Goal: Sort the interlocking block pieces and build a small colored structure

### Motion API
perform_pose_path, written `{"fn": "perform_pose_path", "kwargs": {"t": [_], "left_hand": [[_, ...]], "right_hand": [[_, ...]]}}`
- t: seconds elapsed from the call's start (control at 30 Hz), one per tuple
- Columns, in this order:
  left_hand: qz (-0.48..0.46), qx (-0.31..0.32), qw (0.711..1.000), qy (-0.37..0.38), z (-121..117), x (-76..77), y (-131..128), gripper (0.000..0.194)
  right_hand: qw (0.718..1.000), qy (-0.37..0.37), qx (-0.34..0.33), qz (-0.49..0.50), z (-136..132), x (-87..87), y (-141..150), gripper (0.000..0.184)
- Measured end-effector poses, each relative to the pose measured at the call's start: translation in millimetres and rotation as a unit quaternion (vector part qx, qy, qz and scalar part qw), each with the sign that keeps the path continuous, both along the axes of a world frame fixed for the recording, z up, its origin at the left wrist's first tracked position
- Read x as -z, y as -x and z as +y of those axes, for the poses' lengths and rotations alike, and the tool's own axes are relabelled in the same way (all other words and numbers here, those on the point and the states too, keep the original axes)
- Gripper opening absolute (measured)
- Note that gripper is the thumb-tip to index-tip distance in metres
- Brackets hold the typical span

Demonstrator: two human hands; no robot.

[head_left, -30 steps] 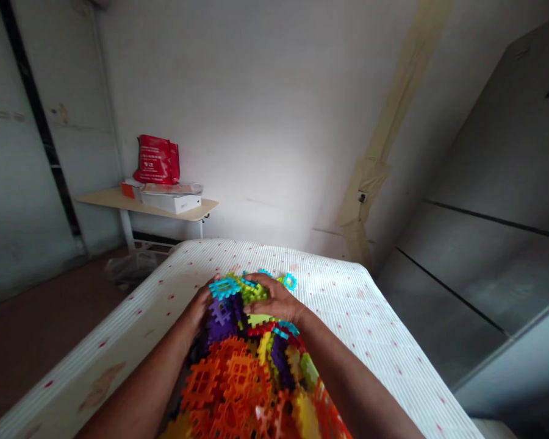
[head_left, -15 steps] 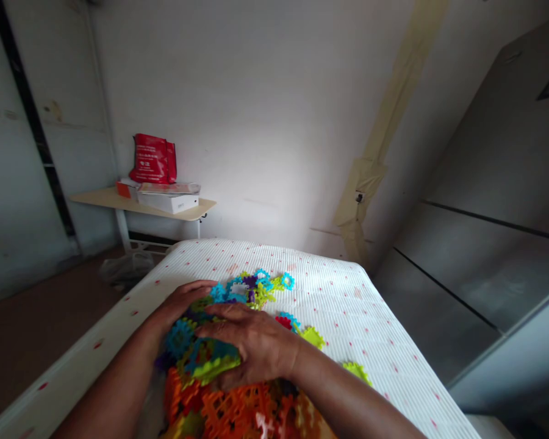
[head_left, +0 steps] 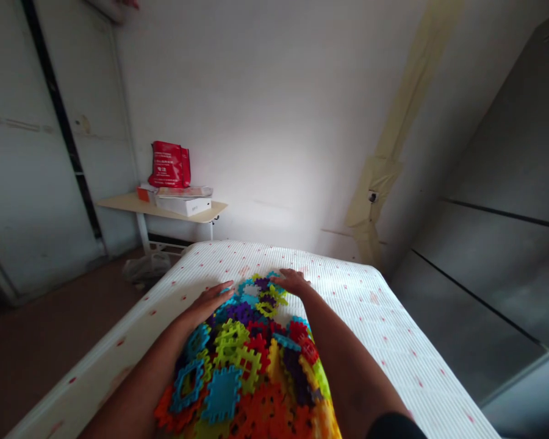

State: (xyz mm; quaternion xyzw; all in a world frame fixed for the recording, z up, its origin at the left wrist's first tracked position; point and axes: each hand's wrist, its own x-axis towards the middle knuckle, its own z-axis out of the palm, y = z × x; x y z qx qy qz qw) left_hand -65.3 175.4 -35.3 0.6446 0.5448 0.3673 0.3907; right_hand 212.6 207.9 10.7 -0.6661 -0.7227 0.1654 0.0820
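A heap of plastic interlocking building tiles (head_left: 231, 341) in blue, green, purple, red, yellow and orange lies on the bed between my forearms. My left hand (head_left: 213, 300) lies along the heap's far left side, its fingers stretched out and touching the blue tiles. At the far end, my right hand (head_left: 293, 282) reaches over the outermost tiles with its fingers extended leftward. Neither hand has a tile lifted. Part of the heap's right side is hidden behind my right forearm.
The bed (head_left: 370, 323) has a white striped cover with small red marks. Beyond its left corner stands a small table (head_left: 119, 202) with a white box (head_left: 183, 204) and a red bag (head_left: 169, 166). A grey wardrobe (head_left: 480, 268) stands on the right.
My right hand has moved from over the middle of the heap to its far end. Loose tiles on the right no longer lie apart in view. More of the heap shows.
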Motion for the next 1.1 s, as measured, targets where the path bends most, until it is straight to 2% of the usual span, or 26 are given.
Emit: {"fn": "perform_pose_path", "kwargs": {"t": [0.1, 0.2, 0.43, 0.6, 0.73, 0.9, 1.1], "left_hand": [[-0.009, 0.029, 1.000, -0.001, 3.4, 2.0, -0.3, 0.068], [-0.028, 0.042, 0.999, -0.001, 3.0, 0.1, -1.2, 0.071], [-0.077, 0.042, 0.996, 0.015, -6.7, -7.6, 4.4, 0.068], [-0.109, 0.049, 0.992, 0.042, -17.8, -13.3, 12.4, 0.062], [-0.107, 0.051, 0.992, 0.043, -27.3, -17.9, 17.7, 0.056], [-0.107, 0.014, 0.994, 0.011, -41.7, -16.6, 29.7, 0.055], [-0.127, -0.085, 0.988, -0.032, -51.3, 0.4, 43.1, 0.059]], "right_hand": [[0.997, 0.008, -0.048, 0.053, -4.8, 10.1, 26.6, 0.061], [0.989, 0.019, -0.096, 0.108, -12.9, 11.6, 44.1, 0.052], [0.973, 0.019, -0.120, 0.195, -41.0, 4.2, 50.5, 0.050], [0.950, -0.060, -0.165, 0.260, -71.5, -4.0, 47.3, 0.043], [0.939, -0.129, -0.214, 0.234, -101.5, -20.2, 44.4, 0.042], [0.931, -0.194, -0.249, 0.182, -142.9, -36.4, 41.0, 0.046], [0.916, -0.224, -0.267, 0.196, -182.5, -40.8, 34.7, 0.052]]}}
